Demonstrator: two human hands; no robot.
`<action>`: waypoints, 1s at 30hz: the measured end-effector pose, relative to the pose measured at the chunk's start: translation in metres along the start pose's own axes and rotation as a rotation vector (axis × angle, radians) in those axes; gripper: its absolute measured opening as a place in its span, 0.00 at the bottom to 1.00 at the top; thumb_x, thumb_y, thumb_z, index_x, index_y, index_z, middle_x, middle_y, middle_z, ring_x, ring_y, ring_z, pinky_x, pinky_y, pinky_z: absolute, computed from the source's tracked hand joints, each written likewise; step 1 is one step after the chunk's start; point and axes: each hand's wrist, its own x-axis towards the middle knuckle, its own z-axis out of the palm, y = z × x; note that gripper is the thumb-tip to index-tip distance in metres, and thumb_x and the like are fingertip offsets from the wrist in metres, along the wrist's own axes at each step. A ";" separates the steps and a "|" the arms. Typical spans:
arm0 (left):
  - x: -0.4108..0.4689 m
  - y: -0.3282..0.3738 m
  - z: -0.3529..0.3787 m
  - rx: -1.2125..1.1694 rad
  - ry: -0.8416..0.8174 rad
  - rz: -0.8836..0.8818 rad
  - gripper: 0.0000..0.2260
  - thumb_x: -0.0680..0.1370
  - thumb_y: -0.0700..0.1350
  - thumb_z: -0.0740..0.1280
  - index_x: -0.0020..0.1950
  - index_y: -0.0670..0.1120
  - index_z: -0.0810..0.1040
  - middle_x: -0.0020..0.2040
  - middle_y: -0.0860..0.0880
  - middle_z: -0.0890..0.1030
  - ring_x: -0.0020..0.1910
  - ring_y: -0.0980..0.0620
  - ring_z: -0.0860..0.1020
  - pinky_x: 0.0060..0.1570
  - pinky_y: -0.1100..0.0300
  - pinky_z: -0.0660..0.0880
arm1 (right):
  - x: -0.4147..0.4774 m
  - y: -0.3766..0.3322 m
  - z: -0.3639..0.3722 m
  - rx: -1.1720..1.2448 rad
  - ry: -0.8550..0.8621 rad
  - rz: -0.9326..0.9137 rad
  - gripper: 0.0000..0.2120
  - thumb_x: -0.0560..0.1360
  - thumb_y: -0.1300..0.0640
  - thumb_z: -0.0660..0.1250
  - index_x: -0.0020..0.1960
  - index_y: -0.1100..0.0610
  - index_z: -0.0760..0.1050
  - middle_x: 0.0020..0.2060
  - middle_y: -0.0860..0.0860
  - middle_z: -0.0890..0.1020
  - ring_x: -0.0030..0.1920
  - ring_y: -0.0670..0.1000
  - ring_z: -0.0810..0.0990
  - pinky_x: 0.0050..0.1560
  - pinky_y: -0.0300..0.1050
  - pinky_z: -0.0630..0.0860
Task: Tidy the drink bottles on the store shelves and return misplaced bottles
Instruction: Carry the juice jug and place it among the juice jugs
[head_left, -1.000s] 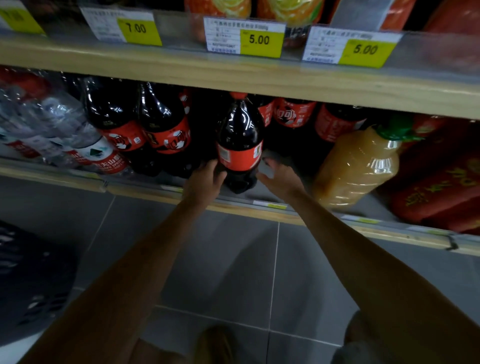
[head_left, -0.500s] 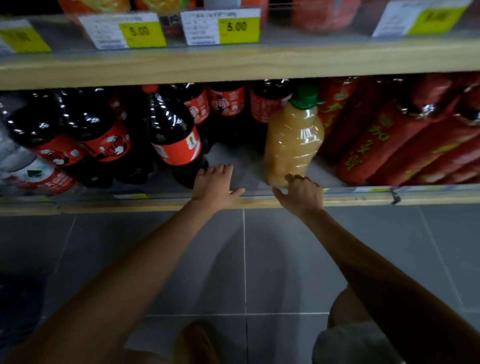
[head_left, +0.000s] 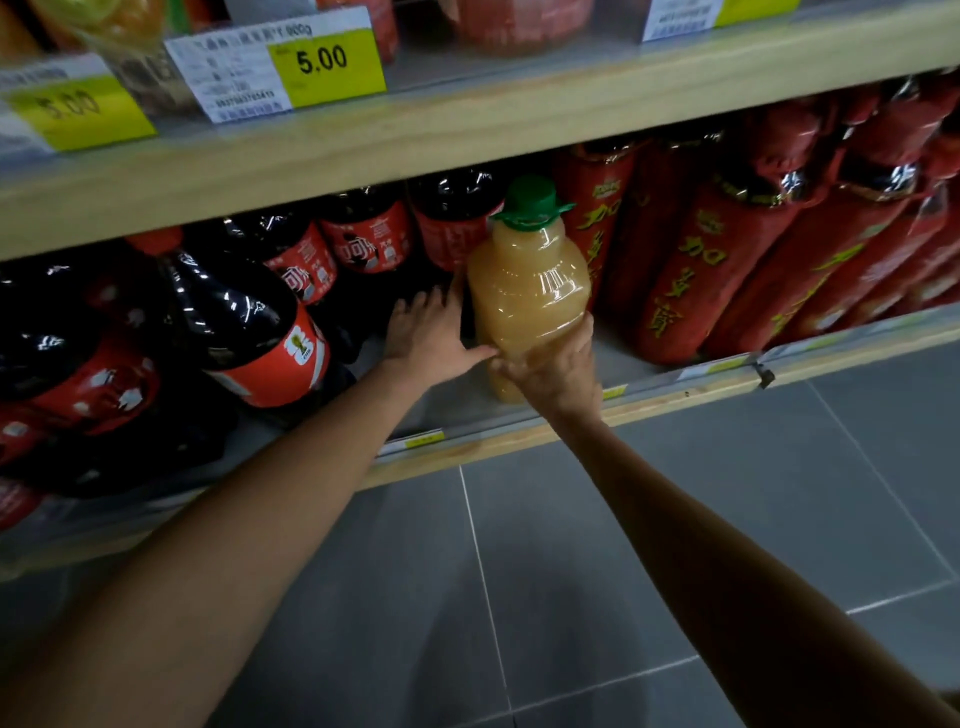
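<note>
Dim store aisle, grey tiled floor (head_left: 597, 571) with pale grout lines from 5 to 7 o'clock, light wooden shelf edge (head_left: 467, 119) running across 12 o'clock, lower wooden shelf lip (head_left: 675, 400) slanting toward 3 o'clock, yellow price tags (head_left: 324, 60) at 11 o'clock

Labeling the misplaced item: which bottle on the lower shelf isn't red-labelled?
The pale yellow juice bottle with the green cap, held by both hands between dark cola and red bottles.

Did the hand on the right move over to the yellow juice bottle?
Yes. The right hand was on the shelf edge below the juice bottle; now it has gone up and wraps the bottle's lower part.
</note>
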 end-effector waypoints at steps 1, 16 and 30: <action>0.004 0.001 0.001 -0.019 0.000 0.016 0.48 0.70 0.67 0.65 0.77 0.43 0.45 0.70 0.41 0.68 0.67 0.41 0.67 0.65 0.47 0.63 | 0.001 -0.001 0.004 0.084 0.031 -0.013 0.61 0.57 0.41 0.79 0.73 0.67 0.47 0.67 0.62 0.64 0.69 0.61 0.64 0.67 0.57 0.67; -0.004 0.018 -0.003 -1.029 -0.107 0.085 0.57 0.63 0.52 0.79 0.76 0.51 0.40 0.76 0.50 0.53 0.70 0.58 0.55 0.67 0.61 0.54 | 0.007 0.022 -0.017 0.279 -0.033 -0.106 0.43 0.60 0.54 0.80 0.65 0.61 0.56 0.60 0.55 0.70 0.59 0.52 0.72 0.53 0.42 0.70; -0.091 0.028 -0.034 -1.527 0.126 -0.277 0.43 0.62 0.47 0.77 0.70 0.54 0.55 0.67 0.49 0.69 0.60 0.59 0.75 0.51 0.72 0.73 | -0.011 -0.033 -0.078 -0.024 -0.260 -0.371 0.48 0.56 0.46 0.79 0.70 0.58 0.61 0.60 0.54 0.71 0.59 0.54 0.68 0.63 0.53 0.67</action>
